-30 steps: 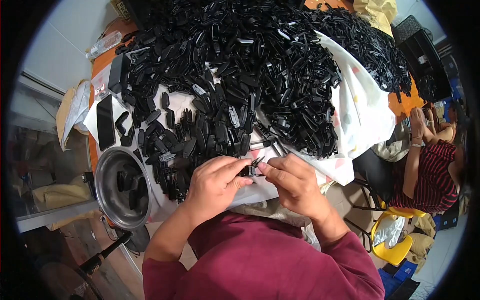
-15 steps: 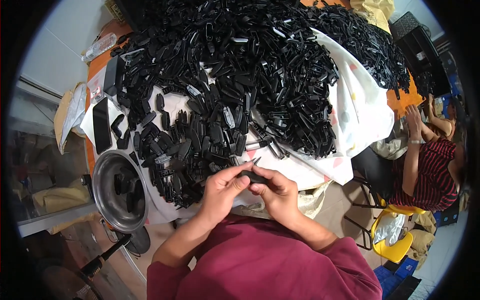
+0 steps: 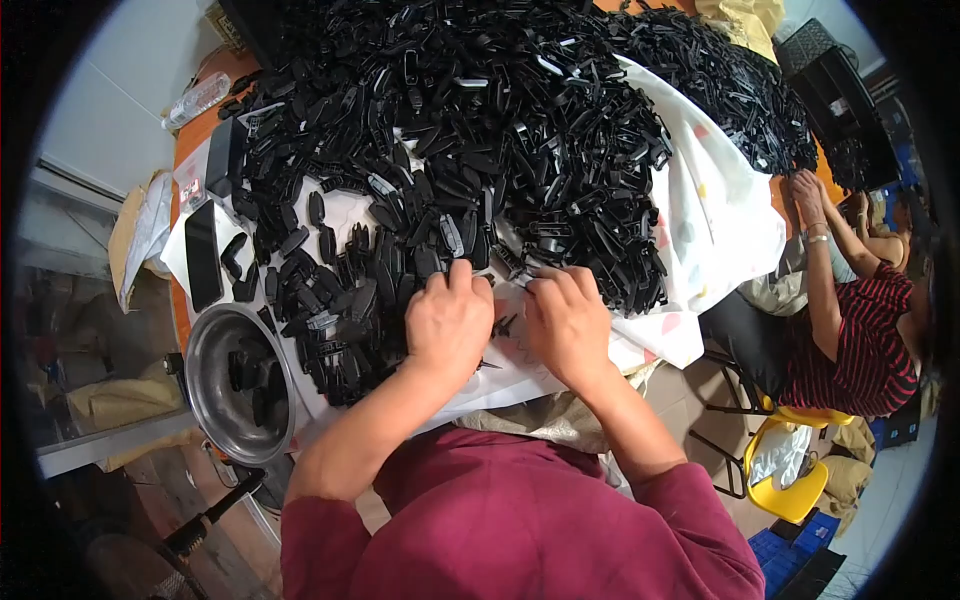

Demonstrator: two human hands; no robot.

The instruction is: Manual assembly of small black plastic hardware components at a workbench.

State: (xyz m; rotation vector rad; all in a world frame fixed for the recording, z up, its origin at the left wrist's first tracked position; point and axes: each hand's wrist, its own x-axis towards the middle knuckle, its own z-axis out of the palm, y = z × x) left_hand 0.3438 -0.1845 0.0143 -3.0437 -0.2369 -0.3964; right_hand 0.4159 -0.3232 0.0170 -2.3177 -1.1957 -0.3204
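Observation:
A big heap of small black plastic parts (image 3: pixel 450 150) covers the table in front of me. My left hand (image 3: pixel 447 325) is at the heap's near edge, back up, its fingers curled down among the parts; what they hold is hidden. To its right, my right hand (image 3: pixel 568 325) has its fingers bent and closed at a black plastic part (image 3: pixel 530 272), mostly covered by the fingertips. A small dark piece (image 3: pixel 505 325) lies on the white cloth between my hands. Beside my left wrist shows a thin pointed metal tip (image 3: pixel 489 365); whether the hand holds it is unclear.
A steel bowl (image 3: pixel 240 440) with a few black parts stands at the left. Near it lie a black phone (image 3: pixel 203 255) and a clear bottle (image 3: pixel 198 98). White cloth (image 3: pixel 715 220) borders the heap. At the right, a co-worker in a striped shirt (image 3: pixel 850 345) reaches toward the table; a yellow chair (image 3: pixel 790 500) stands there.
My hands were together near the table's edge, holding a dark part with a pointed tip showing. They have moved apart and forward to the heap. The co-worker's hands have shifted farther toward the table.

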